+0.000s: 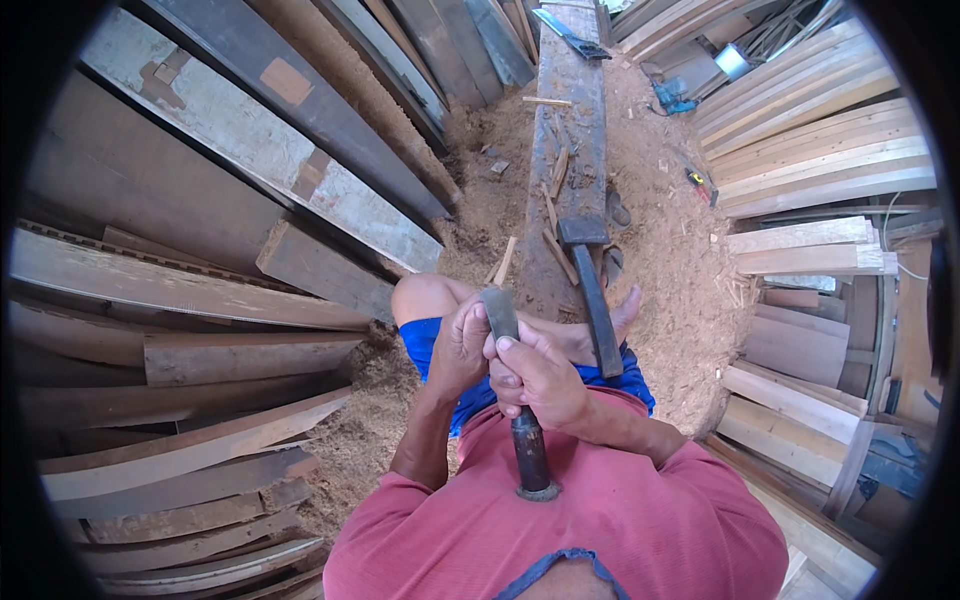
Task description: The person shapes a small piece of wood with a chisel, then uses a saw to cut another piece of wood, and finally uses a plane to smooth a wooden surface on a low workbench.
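Both my hands are on a wood chisel in front of my chest. Its wide grey metal blade point(502, 318) points away from me, and its dark round handle point(529, 450) runs back toward my pink shirt, with a worn, frayed butt end. My right hand point(540, 372) wraps the chisel where blade and handle meet, thumb laid along the top. My left hand point(462, 345) is closed at the left side of the blade, its fingertips partly hidden. A dark mallet point(598, 315) rests beside my right hand, its head on the plank and its handle reaching toward my blue shorts.
A long worn plank point(570, 110) stretches ahead, bearing wood offcuts and a handsaw point(572, 36) at its far end. Shavings cover the ground. Boards point(200, 310) lean on the left; stacked lumber point(815, 150) stands right, near a teal power tool point(674, 97) and a yellow-black tool point(697, 182).
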The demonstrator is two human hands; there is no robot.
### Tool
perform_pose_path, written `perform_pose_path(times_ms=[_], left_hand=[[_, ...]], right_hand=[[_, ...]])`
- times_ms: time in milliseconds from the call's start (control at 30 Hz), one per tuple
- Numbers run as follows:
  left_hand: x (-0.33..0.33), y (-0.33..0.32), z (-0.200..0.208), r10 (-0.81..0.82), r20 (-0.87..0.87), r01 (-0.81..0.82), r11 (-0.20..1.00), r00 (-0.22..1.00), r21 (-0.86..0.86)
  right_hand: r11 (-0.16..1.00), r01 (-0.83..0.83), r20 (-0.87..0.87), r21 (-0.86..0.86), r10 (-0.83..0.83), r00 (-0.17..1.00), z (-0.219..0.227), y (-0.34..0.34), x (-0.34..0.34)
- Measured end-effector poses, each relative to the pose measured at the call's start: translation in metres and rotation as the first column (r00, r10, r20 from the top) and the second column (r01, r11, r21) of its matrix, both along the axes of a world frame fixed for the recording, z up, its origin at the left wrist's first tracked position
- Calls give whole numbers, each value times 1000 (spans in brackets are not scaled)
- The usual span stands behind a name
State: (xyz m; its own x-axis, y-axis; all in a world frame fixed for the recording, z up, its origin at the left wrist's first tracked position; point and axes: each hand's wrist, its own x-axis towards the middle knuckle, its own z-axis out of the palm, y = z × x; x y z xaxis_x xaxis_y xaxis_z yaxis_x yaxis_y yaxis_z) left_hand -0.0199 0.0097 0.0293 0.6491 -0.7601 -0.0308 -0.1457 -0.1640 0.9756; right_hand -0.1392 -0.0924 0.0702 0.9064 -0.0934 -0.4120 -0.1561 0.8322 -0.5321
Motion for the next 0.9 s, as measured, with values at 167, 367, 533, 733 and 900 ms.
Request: perform_pose_path(times_ms=[167,367,533,733,900], left_hand=[[-55,73,-62,-30,-279,95,970,960,222],[-8,15,-41,52,-520,-94,994,853,-55],[13,-17,-40,77,-295,-112,989,952,-100],[5,-2,-18,6,-59,-11,996,998,-83],[-11,22,-14,-85,-1,85,996,996,-22]], right_hand=[[911,369,127,-185,-350,928,56,-52,-41],[951,281,1,-129,-284,959,-11,-61,1],[996,-7,6,84,7,1000,-1,-15,26],[997,-34,18,62,33,999,3,0,12],[992,126,-32,-30,-127,991,7,-6,-8]])
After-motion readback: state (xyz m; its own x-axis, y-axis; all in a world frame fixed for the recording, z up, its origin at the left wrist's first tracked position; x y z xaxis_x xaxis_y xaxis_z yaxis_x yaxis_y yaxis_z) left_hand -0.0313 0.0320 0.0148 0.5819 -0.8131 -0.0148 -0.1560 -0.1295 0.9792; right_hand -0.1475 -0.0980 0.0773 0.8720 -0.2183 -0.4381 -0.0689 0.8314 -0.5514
